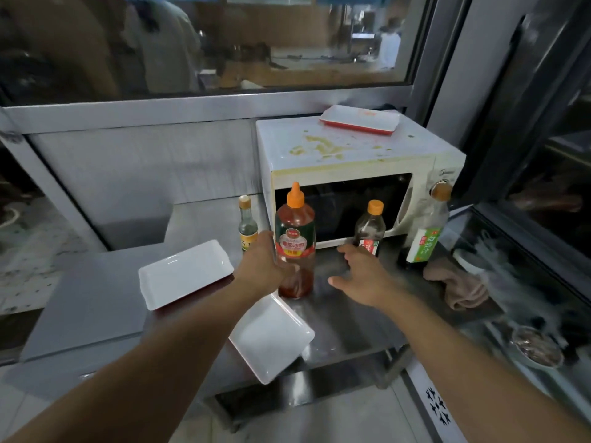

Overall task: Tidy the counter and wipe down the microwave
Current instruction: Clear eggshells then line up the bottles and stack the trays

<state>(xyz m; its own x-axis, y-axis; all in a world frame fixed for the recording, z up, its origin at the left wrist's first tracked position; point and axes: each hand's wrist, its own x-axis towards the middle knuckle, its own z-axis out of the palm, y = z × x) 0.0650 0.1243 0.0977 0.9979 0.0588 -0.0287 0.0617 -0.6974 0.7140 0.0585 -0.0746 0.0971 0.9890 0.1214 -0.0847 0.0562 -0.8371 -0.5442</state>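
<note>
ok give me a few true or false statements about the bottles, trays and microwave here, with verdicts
1. The left hand grips the red sauce bottle with the orange nozzle cap. True.
2. The white microwave's top is spotless. False: yellowish stains are smeared across it.
3. A white rectangular tray with a red underside lies on the microwave. True.
4. The right hand holds the crumpled brown cloth. False: it holds nothing and reaches toward the dark bottle with the orange cap.
5. The microwave door is wide open. False: it is closed.
</note>
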